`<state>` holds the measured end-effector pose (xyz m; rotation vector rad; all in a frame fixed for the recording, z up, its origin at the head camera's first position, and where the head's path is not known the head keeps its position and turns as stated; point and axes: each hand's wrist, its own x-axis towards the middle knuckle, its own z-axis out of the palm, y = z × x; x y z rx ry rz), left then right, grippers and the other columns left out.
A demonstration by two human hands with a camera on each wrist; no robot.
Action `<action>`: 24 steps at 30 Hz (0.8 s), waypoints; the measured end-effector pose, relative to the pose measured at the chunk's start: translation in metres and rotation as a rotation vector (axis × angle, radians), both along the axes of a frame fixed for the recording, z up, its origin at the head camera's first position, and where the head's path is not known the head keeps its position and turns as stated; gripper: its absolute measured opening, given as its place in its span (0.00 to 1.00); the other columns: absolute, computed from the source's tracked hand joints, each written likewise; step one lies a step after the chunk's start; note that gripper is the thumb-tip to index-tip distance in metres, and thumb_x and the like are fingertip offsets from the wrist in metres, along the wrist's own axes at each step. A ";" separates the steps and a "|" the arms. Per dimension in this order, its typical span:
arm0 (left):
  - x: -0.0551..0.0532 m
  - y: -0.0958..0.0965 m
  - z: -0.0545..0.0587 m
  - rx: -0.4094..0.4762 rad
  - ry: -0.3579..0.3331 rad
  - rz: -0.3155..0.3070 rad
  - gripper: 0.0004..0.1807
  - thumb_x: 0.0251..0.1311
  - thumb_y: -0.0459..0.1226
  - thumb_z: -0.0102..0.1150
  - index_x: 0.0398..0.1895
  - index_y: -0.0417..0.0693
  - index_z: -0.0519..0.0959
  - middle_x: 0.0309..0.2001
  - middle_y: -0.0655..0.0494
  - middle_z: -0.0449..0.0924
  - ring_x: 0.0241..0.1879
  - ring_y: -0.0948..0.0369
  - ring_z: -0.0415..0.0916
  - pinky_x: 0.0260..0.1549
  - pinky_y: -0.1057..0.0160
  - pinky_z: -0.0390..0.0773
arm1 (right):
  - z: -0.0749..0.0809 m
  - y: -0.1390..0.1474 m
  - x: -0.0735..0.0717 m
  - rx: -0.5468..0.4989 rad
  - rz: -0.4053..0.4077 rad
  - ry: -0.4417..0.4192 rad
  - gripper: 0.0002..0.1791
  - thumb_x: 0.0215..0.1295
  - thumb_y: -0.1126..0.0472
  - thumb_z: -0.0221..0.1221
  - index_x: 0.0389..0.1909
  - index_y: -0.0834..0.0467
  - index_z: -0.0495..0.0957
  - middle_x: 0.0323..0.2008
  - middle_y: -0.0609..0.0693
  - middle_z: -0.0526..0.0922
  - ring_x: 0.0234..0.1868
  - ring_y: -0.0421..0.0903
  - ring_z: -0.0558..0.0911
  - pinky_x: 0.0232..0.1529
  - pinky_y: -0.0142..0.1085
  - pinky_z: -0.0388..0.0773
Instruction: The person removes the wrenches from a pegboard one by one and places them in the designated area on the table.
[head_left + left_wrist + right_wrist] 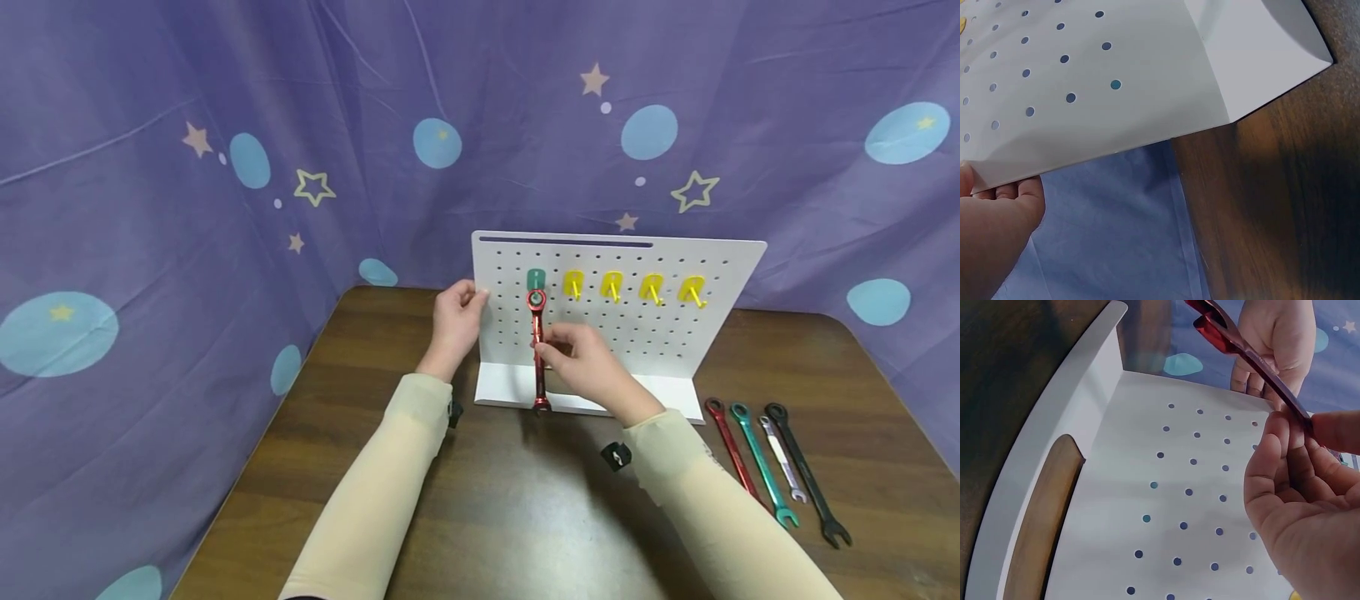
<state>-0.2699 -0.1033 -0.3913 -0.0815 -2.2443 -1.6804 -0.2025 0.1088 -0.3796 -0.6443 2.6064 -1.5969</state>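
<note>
A white pegboard [592, 246] stands upright on its base. My left hand [454, 321] grips its left edge; in the left wrist view the fingers [1030, 194] go behind the panel, with the thumb in front. A shiny red combination wrench [539, 375] hangs nearly vertical before the board, pinched at mid-handle between thumb and fingers of my right hand [585, 362]. Its ring end overlaps the green hook [536, 277], the hook's tip showing inside the ring. The open jaw end points down, near the base's front edge. In the right wrist view, the wrench [1269, 375] crosses in front of my left hand [1282, 344].
Several yellow hooks [612, 283] line the board right of the green one. On the wooden table [480, 517] at the right lie a red wrench [731, 442], a green wrench [761, 458], a small silver wrench [782, 458] and a black wrench [806, 471]. A purple curtain hangs behind.
</note>
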 end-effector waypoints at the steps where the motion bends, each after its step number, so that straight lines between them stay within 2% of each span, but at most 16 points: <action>1: 0.000 0.000 0.000 0.001 0.001 -0.001 0.06 0.70 0.30 0.61 0.37 0.33 0.82 0.31 0.45 0.82 0.30 0.59 0.72 0.29 0.65 0.73 | 0.000 0.000 0.000 0.000 -0.003 0.003 0.05 0.73 0.64 0.61 0.38 0.60 0.84 0.32 0.48 0.85 0.35 0.49 0.82 0.38 0.44 0.78; 14: 0.000 0.000 -0.001 -0.001 0.018 -0.010 0.06 0.70 0.30 0.61 0.36 0.34 0.82 0.27 0.48 0.78 0.27 0.60 0.69 0.26 0.65 0.69 | 0.005 0.006 0.006 0.024 -0.003 0.031 0.06 0.74 0.62 0.60 0.42 0.59 0.85 0.37 0.48 0.86 0.37 0.46 0.82 0.41 0.45 0.79; 24: 0.000 -0.001 -0.003 0.004 0.001 -0.013 0.07 0.71 0.31 0.61 0.37 0.34 0.81 0.27 0.48 0.78 0.27 0.60 0.68 0.25 0.65 0.69 | 0.005 0.017 0.011 0.023 0.007 0.020 0.07 0.74 0.63 0.60 0.45 0.61 0.85 0.40 0.49 0.86 0.40 0.46 0.83 0.45 0.45 0.79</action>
